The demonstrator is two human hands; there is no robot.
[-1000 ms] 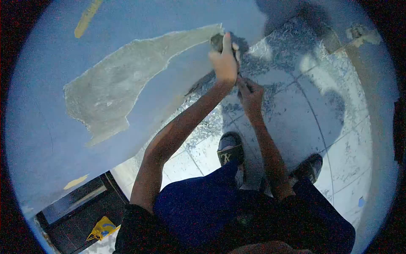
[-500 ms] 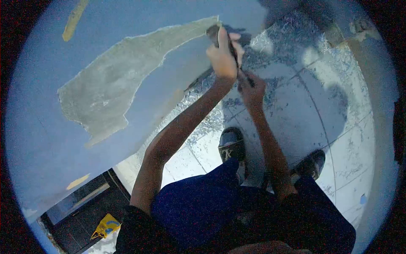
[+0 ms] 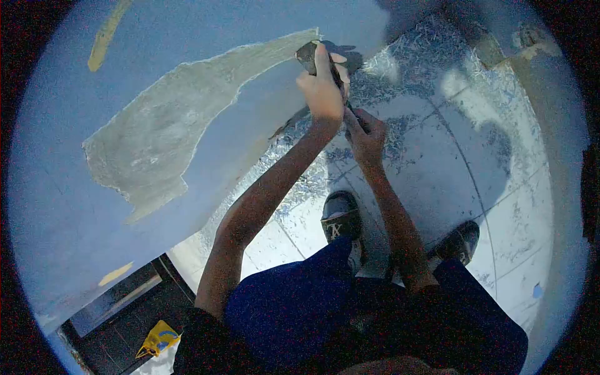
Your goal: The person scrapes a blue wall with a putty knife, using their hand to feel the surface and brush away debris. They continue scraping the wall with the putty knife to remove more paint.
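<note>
My left hand (image 3: 322, 97) is closed around a dark scraper (image 3: 306, 55), its thumb laid along the tool near the blade. The blade is at the narrow upper right end of a bare grey patch (image 3: 156, 128) on the blue painted wall (image 3: 244, 156). Lower down, my right hand (image 3: 367, 132) is closed round the rear end of the same tool. Much of the handle is hidden behind my fingers. Around the patch, the paint edge is ragged and pale.
Paint flakes lie scattered over the tiled floor (image 3: 294, 234), thickest along the wall. My shoes (image 3: 342, 219) stand on the tiles. A yellow bag (image 3: 159, 337) lies on a dark surface at lower left. Another yellowish bare streak (image 3: 105, 37) marks the wall at upper left.
Both hands and the scraper have shifted slightly left in view, and the blade sits a little lower. The right hand's grip looks turned a little. The grey patch looks much the same.
</note>
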